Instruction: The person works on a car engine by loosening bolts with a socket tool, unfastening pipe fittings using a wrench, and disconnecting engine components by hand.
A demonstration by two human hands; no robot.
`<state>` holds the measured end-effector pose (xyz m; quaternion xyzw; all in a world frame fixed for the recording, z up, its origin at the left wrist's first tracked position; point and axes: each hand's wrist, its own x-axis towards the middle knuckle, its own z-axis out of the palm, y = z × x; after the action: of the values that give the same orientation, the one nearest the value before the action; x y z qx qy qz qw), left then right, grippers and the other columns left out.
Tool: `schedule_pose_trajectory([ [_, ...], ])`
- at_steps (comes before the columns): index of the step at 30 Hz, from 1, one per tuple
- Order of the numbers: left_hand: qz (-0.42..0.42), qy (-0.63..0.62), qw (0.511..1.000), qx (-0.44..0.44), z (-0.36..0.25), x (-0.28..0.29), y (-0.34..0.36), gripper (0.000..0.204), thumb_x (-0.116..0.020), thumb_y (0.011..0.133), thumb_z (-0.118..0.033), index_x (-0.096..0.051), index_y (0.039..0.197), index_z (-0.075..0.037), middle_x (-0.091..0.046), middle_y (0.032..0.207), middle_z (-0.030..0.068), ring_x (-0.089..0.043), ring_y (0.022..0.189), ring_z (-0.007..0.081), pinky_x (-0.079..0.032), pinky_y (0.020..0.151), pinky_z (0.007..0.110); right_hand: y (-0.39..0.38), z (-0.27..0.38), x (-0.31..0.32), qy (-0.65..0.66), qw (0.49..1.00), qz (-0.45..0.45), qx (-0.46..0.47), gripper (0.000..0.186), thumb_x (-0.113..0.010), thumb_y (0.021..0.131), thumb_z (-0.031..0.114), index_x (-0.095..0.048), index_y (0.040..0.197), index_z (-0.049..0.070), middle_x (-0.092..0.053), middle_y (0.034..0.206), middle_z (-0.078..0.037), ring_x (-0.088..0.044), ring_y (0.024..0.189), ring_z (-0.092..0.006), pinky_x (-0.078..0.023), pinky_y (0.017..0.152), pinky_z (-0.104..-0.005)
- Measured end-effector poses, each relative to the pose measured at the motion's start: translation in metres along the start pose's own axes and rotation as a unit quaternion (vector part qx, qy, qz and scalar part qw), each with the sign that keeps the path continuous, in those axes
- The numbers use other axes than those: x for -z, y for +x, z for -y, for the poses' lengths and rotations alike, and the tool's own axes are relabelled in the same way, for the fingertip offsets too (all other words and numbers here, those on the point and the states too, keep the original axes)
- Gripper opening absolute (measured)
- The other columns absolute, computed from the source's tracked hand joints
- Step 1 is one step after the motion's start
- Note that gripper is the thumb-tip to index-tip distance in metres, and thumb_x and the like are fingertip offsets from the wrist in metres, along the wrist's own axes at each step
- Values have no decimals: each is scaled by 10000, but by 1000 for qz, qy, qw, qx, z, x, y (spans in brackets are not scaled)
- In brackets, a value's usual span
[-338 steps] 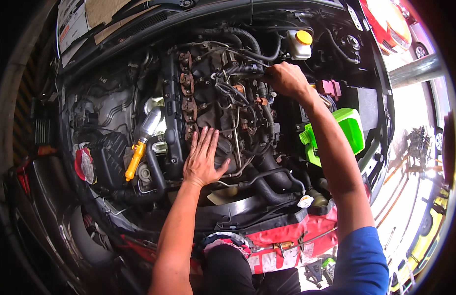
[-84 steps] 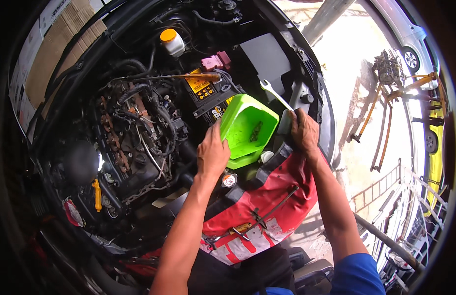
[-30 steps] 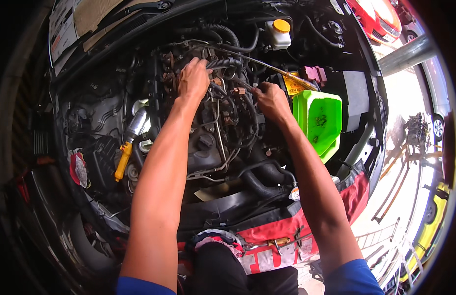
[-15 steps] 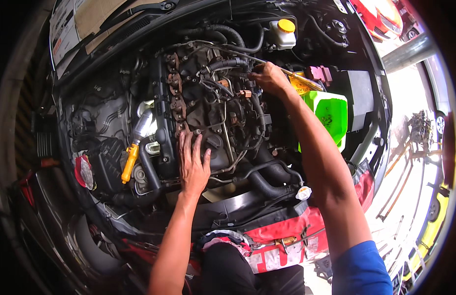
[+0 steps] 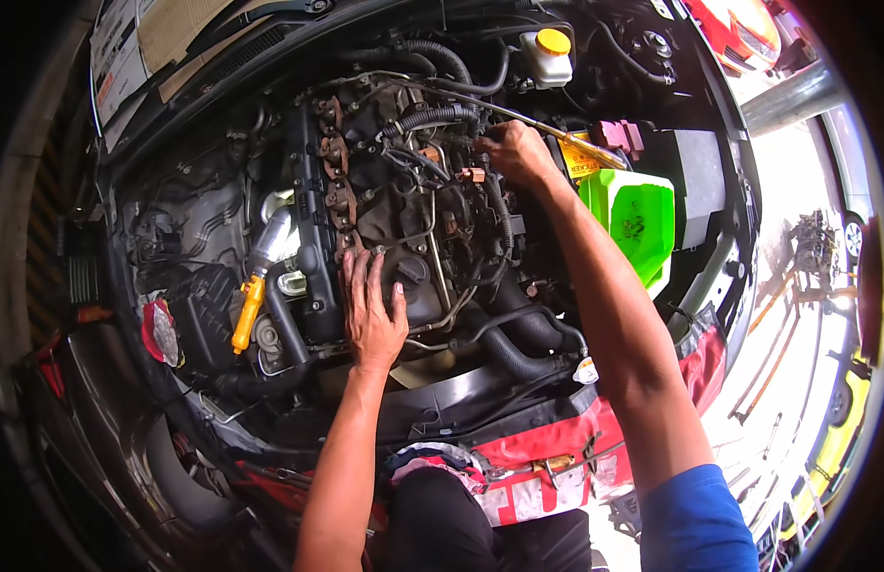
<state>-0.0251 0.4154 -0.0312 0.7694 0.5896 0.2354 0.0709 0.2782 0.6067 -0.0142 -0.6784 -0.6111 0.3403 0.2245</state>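
Note:
My left hand [image 5: 374,322] lies with its fingers spread on the near end of the dark engine [image 5: 404,291], beside a round black cap. Over the far right side of the engine, my right hand [image 5: 520,153] reaches in among the wiring and hoses with fingers curled together. What they grip, if anything, is hidden. Just beyond that hand, a long thin rod with a metallic sleeve [image 5: 583,146] slants across the engine bay. A bright green plastic tray [image 5: 659,219] sits right of my right forearm, small dark pieces inside it.
A yellow-handled work light [image 5: 248,310] leans at the engine's left. A white reservoir with a yellow cap [image 5: 549,59] stands at the far right. Pink [image 5: 621,138] and grey boxes [image 5: 699,181] lie past the tray. A red cover [image 5: 556,458] drapes over the front edge.
My right hand has drawn slightly nearer and left, apart from the rod, so more of the rod shows. My left hand stays on the engine. The whole view has shifted a little.

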Motion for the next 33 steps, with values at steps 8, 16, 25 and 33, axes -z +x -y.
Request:
schedule_pose_trajectory([
  [8,-4,-39,999,13,-3,4,1,526,-637,1039,-214,-527,1518,-26,-497,1566,200,-344,1564,436,-285,1287,558,-12,1,-9,19,999,-36,-6,388,-674,1006,355,-778,1098,-8,-740,992,-314,-712,1022,-494,-555,930,-536],
  [16,-75,-216,969,-91,-94,8,84,523,-672,1026,-190,-539,1486,21,-540,1503,252,-496,1446,448,-412,1206,510,-38,7,-37,583,791,-171,-61,486,-479,1135,357,-747,1071,-44,-781,1071,-192,-734,1027,-312,-532,1005,-415],
  [25,29,-215,962,-164,-145,-58,217,584,-605,1068,-459,-630,1381,34,-628,1394,277,-629,1297,428,-539,1056,491,-34,-5,-66,833,534,-133,49,459,-440,1145,455,-633,1209,43,-689,1051,-131,-693,1000,-274,-584,894,-407],
  [33,341,-148,927,-44,-142,-75,253,741,-508,1024,-614,-753,1200,62,-718,1243,321,-681,1200,474,-488,1121,488,-13,-28,-72,802,570,-180,22,492,-405,1155,477,-653,1226,58,-706,1106,-75,-689,1034,-220,-567,933,-382],
])
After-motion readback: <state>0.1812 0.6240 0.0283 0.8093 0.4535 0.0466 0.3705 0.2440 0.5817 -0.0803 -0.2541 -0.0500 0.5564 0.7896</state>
